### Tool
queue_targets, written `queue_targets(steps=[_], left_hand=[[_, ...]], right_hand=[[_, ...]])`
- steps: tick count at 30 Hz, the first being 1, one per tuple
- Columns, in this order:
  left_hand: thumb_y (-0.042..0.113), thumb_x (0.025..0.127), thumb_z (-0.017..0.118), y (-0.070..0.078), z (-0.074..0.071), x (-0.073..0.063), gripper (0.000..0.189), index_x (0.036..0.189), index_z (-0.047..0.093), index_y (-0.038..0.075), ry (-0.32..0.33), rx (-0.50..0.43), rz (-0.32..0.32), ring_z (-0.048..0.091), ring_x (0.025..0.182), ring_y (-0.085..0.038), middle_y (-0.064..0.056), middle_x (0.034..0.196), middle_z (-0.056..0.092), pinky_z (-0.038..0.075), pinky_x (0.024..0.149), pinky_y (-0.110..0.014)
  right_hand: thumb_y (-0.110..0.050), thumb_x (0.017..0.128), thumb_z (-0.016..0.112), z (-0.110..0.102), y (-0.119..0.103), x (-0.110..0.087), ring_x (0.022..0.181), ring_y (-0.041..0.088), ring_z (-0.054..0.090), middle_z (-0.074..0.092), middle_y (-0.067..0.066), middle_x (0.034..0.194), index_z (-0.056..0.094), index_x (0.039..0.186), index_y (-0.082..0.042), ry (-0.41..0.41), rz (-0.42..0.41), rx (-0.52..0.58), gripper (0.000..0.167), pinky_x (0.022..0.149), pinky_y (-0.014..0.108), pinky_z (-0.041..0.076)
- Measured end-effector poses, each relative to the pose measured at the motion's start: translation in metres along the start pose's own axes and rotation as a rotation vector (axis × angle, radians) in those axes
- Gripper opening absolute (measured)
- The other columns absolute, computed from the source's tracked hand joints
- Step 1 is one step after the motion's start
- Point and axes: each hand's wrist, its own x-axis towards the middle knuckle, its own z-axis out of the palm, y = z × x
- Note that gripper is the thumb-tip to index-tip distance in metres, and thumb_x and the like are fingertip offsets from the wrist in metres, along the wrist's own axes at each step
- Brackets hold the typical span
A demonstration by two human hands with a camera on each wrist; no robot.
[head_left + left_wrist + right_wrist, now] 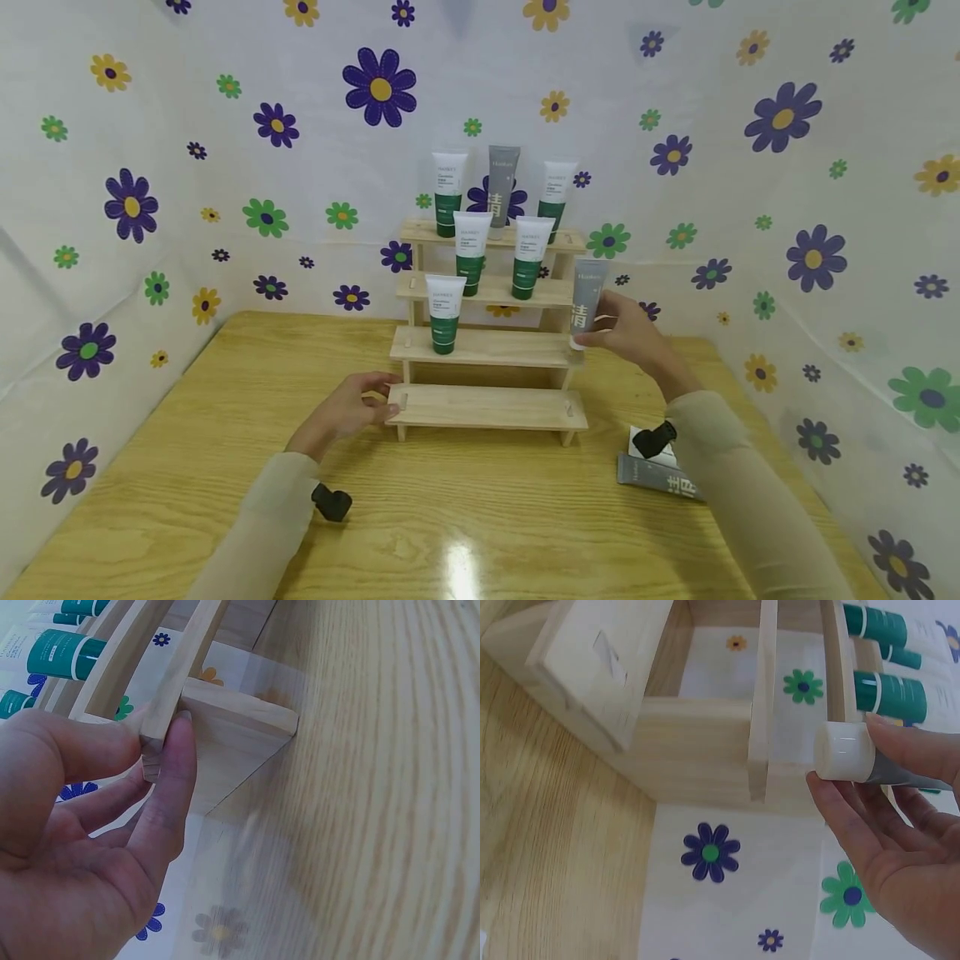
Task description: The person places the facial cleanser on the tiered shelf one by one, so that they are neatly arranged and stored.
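My right hand [628,332] holds a grey squeeze tube [589,287] upright by its side, white cap down, at the right end of the stand's second shelf from the bottom. In the right wrist view its white cap [844,751] appears apart from the shelf boards. With thumb and fingers, my left hand [348,410] pinches the left end of the lowest board of the wooden tiered stand [487,407]. The left wrist view shows the board's corner [161,720] between the thumb and index finger. A white-and-green tube [445,313] stands on the left of the second shelf.
Two white-and-green tubes [532,258] stand on the third shelf. On the top shelf, a grey tube [500,187] stands between two white-and-green ones. Another grey tube [654,475] lies on the wooden table [420,508] beside a white item [656,454], partly behind my right sleeve.
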Motion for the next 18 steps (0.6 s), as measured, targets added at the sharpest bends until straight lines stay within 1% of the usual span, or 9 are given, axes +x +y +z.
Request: queue_targets(steps=[5,11,18], left_hand=[[0.011,0.098,0.070,0.000,-0.001,-0.001,0.050,0.145,0.055,0.004,-0.001,-0.002,-0.011,0.064,0.093,-0.020,-0.021,0.128,0.058,0.057,0.079,-0.029],[0.013,0.098,0.070,0.000,-0.001,-0.001,0.050,0.145,0.055,0.006,0.005,0.004,-0.018,0.064,0.095,-0.020,-0.020,0.129,0.058,0.056,0.080,-0.028],[0.013,0.098,0.070,-0.001,0.000,-0.001,0.051,0.145,0.054,0.005,-0.002,0.016,-0.007,0.065,0.093,-0.020,-0.022,0.131,0.057,0.057,0.079,-0.029]], right_hand=[[-0.005,0.087,0.079,0.014,-0.005,0.008,0.125,0.044,0.063,0.058,0.027,0.137,0.046,0.146,0.004,-0.009,-0.022,0.043,0.068,0.108,0.057,0.050],[-0.005,0.085,0.081,0.030,-0.014,0.016,0.123,0.044,0.063,0.060,0.025,0.137,0.048,0.145,0.001,-0.003,-0.038,0.064,0.068,0.109,0.056,0.050],[-0.009,0.084,0.084,0.052,-0.023,0.025,0.120,0.039,0.065,0.063,0.020,0.136,0.052,0.143,-0.003,0.023,-0.034,0.039,0.067,0.110,0.054,0.049]])
